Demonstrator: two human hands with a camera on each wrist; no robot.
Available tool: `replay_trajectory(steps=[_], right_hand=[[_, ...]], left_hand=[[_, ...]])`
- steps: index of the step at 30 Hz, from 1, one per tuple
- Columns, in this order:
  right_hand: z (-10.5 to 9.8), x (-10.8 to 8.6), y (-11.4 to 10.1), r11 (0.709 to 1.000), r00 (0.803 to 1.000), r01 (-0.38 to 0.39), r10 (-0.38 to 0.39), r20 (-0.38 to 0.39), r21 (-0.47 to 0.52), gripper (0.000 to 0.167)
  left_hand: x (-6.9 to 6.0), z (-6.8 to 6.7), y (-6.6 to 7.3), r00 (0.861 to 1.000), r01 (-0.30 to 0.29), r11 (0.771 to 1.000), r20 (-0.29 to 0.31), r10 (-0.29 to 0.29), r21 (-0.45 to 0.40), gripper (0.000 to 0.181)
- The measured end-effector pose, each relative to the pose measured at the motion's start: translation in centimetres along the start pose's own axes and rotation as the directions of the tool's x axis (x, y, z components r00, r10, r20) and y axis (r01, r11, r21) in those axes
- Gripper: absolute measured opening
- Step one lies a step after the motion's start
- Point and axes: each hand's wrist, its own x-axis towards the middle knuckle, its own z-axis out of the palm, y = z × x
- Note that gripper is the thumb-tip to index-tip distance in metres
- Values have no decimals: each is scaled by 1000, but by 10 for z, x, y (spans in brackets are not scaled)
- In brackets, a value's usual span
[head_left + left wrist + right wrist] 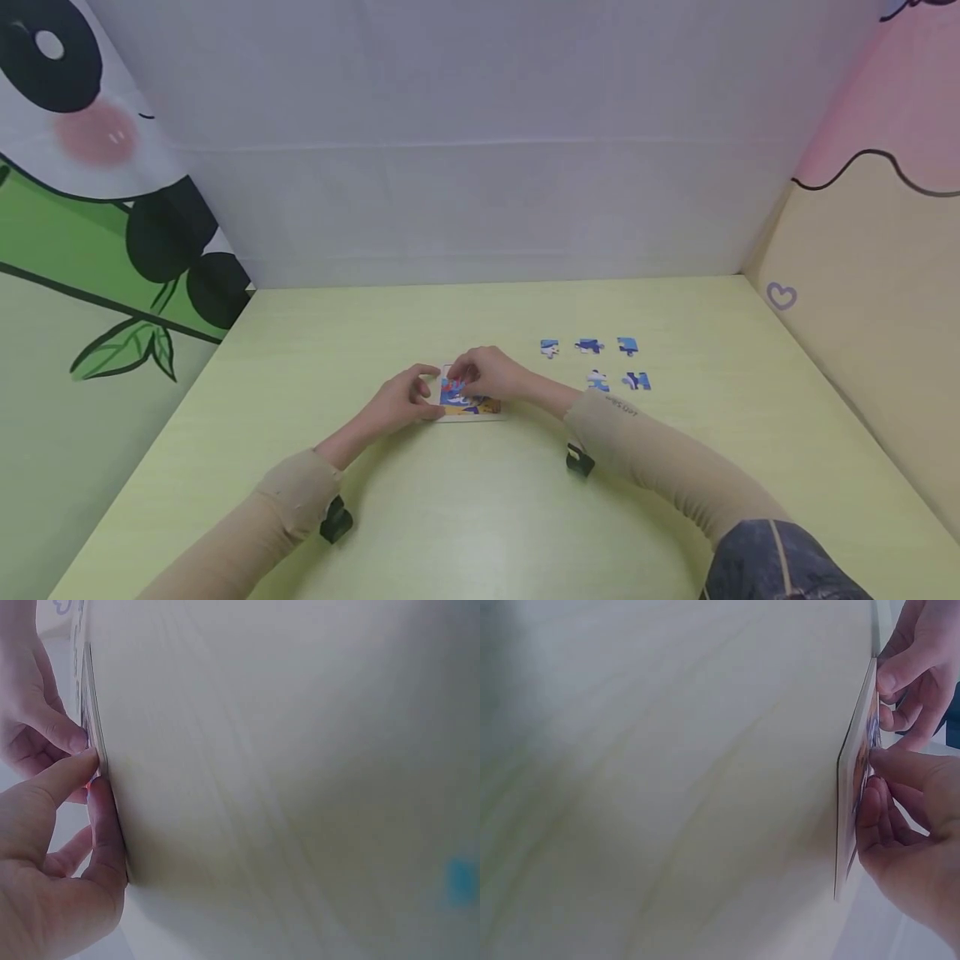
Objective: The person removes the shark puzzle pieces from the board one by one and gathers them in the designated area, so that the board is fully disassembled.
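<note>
A small jigsaw puzzle board (472,418) with a pale rim lies flat on the table, part of its colourful picture filled in. My left hand (401,398) holds the board by its left side, thumb near the lower corner and a finger by the upper one. Over the upper part of the picture, my right hand (491,373) has its thumb and fingertips drawn together on a puzzle piece that the fingers mostly hide. The right wrist view shows the board edge-on (843,802), both hands close together along it.
Several loose blue and white puzzle pieces, among them a corner-like blue one (627,345) and a two-tone one (637,381), lie in two rows right of the board. A white wall (480,208) closes off the table's (450,508) far edge, with printed panels at both sides.
</note>
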Motion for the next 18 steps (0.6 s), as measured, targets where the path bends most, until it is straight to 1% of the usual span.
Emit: replay_trajectory(steps=[4, 7, 14, 18], right_hand=[[-1, 1, 1, 1000, 1000, -13, 13, -2, -17, 25], [-1, 0, 2, 1000, 1000, -10, 9, -6, -23, 25], [-3, -1, 4, 999, 998, 1, -4, -63, -41, 29], [-6, -3, 4, 999, 997, -10, 6, -73, -44, 29]], left_hand=[[1, 0, 1, 1000, -3, 1000, 6, 3, 10, 67], [3, 1, 1, 1000, -4, 1000, 10, 4, 2, 67], [4, 1, -1, 1000, 3, 1000, 11, -3, -17, 68], [3, 1, -1, 1000, 8, 1000, 5, -8, -9, 67]])
